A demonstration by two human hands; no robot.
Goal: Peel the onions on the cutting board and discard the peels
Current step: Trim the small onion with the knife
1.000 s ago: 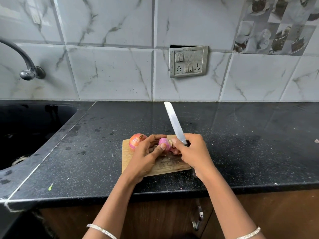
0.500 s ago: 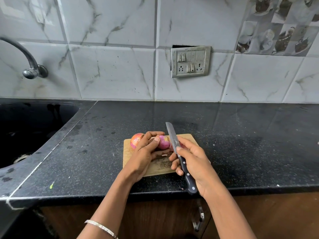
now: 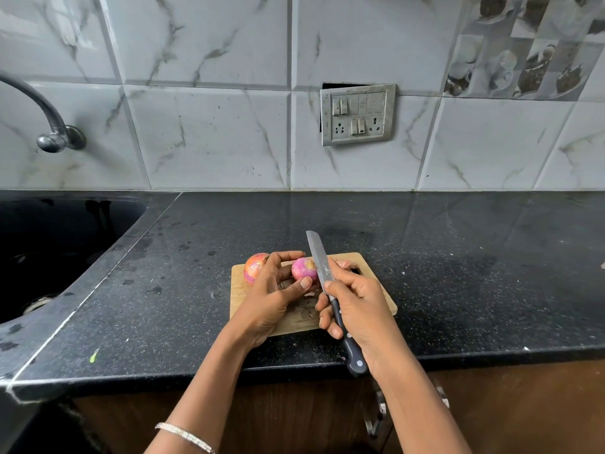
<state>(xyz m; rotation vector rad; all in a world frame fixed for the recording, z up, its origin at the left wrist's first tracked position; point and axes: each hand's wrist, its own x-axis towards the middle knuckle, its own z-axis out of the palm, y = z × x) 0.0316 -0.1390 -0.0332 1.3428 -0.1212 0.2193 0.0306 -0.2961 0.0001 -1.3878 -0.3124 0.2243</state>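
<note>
Left hand [image 3: 273, 294] grip holding small onion [image 3: 304, 268] | right hand [image 3: 355, 304] gripping knife [image 3: 322, 270], blade now lowered beside onion | peeling resuming; second onion [image 3: 255, 267] waiting far left.

Two bare forearms enter from the bottom edge, no sleeves visible on either. Left hand [image 3: 271, 303]: a thin ring [image 3: 281, 286] on one finger, band looks metallic, which finger is hard to tell. Left wrist carries a slim silver-toned bracelet [image 3: 185, 437], textured or beaded links, sits partway up the forearm near the frame's lower edge. Right hand [image 3: 355, 309]: no ring visible on the fingers that show. Fingernails on both hands short, unpainted as far as can be seen.
</note>
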